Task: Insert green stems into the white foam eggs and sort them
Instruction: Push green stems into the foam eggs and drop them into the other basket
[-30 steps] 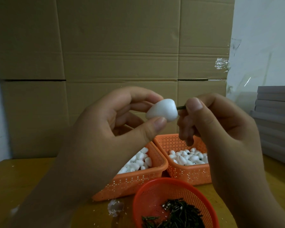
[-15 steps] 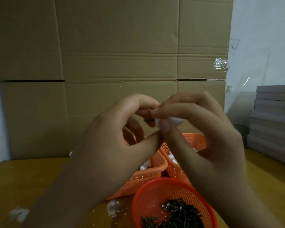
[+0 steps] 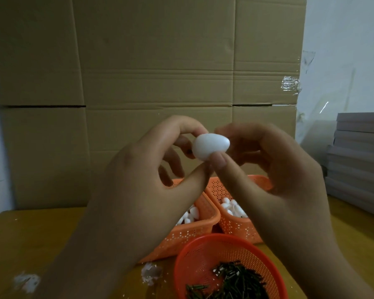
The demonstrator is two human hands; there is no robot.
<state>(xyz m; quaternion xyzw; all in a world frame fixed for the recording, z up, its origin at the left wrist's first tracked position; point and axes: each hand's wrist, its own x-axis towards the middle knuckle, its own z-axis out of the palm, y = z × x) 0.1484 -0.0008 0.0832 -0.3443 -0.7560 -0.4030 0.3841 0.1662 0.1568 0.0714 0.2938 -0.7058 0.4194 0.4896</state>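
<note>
Baskets hold foam eggs; round basket holds stems

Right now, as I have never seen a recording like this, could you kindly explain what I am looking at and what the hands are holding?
There is no machine here: a camera worn on a person's head looks forward and down at their two bare hands. The left hand and the right hand together hold one white foam egg at their fingertips. Below, on the wooden table, stand two square orange baskets, the left basket and the right basket, both holding white eggs. Nearest is a round orange basket of green stems. Cardboard boxes stand behind.
</note>
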